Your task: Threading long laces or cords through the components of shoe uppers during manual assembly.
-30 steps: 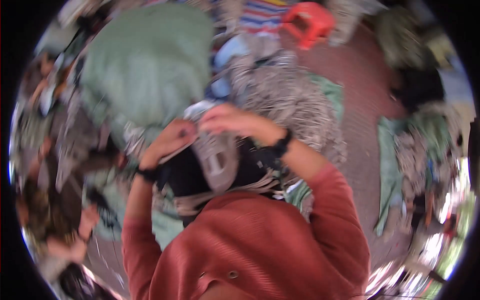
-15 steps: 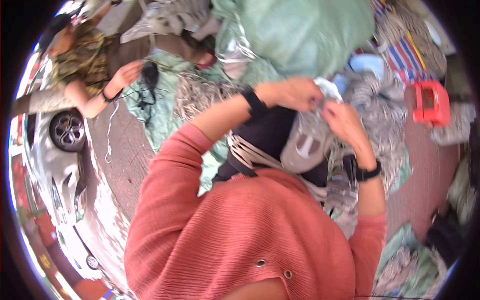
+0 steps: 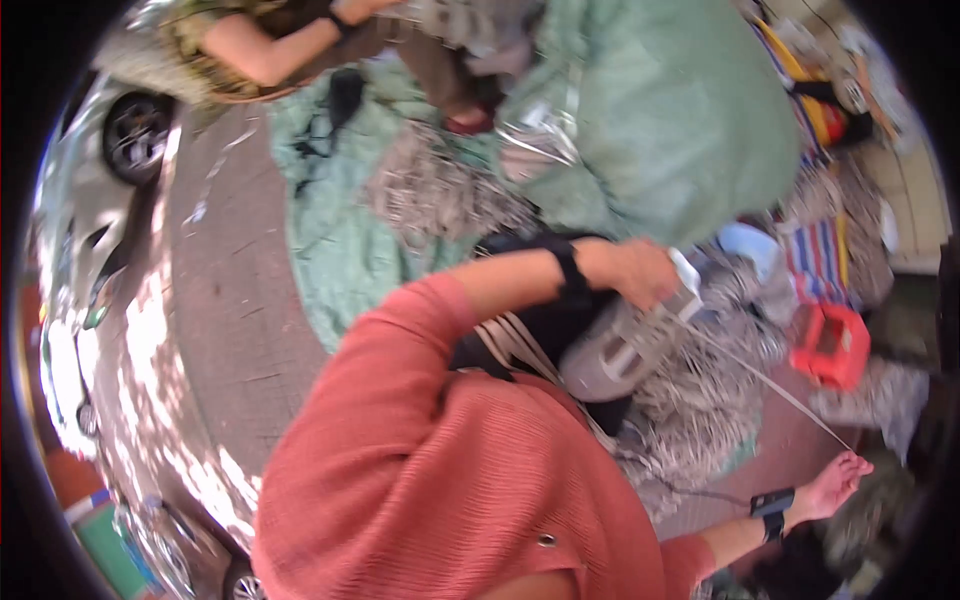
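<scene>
Prob. lace best drawn evenly: end pinched in R hand, shoe gripped at top edge by L hand.

Along the left edge I see a pale car beside sun-dappled ground; brownish paving lies nearer, a red plastic stool at right.

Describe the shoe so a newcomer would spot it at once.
Start at the big green sack, then drop to the left hand below. The grey shoe is in that hand, a pale cord running from it to the right hand. Its rounded toe sets it apart from the tangled pile beside it.
</scene>
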Tool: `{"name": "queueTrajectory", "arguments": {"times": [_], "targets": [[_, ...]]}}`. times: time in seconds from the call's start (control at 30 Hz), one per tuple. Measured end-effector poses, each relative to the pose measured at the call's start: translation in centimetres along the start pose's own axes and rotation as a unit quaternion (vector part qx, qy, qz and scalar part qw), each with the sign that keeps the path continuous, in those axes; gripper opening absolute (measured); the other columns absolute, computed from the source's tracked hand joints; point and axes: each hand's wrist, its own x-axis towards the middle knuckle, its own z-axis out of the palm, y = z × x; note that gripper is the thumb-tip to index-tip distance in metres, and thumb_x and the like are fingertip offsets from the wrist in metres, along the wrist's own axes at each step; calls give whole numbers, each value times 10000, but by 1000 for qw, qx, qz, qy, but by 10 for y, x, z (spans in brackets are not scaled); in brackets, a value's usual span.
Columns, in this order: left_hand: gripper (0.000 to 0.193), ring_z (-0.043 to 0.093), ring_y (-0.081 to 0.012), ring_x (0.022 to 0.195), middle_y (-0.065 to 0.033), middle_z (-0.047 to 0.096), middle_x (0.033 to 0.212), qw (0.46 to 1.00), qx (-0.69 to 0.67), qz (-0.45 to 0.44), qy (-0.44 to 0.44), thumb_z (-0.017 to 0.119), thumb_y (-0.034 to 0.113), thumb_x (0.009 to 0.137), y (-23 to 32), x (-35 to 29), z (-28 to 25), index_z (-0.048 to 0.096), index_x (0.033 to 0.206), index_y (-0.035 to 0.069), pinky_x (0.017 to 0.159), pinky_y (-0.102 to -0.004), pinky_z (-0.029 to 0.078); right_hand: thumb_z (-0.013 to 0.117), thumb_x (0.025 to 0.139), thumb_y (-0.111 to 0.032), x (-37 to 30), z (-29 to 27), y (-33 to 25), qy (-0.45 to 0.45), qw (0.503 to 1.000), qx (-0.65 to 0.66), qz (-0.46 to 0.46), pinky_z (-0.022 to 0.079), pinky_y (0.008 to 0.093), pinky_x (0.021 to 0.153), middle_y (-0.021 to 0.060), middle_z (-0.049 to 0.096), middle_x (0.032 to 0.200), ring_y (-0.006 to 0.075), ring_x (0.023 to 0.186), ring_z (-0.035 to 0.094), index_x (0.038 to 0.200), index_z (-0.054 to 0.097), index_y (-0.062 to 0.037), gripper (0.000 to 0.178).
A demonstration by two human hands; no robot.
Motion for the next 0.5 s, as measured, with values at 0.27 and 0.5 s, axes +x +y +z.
{"name": "queueTrajectory", "arguments": {"times": [0.27,0.5], "targets": [[59,555,-270,765,-64,575,728,996,-85,35,-7,587,28,715,-20,-8,-9,555,730,75,749,-391,438,525,746,28,-33,-21,-2,60,991,-98,75,424,372,804,133,596,1051,229,877,541,1155,498,61,411],[152,516,-257,806,-48,529,717,999,-36,11,4,681,66,669,5,-9,-12,532,695,79,808,-383,397,561,794,-80,-101,-108,17,173,938,-209,216,492,326,699,123,655,921,199,769,614,875,614,1,126]]}}
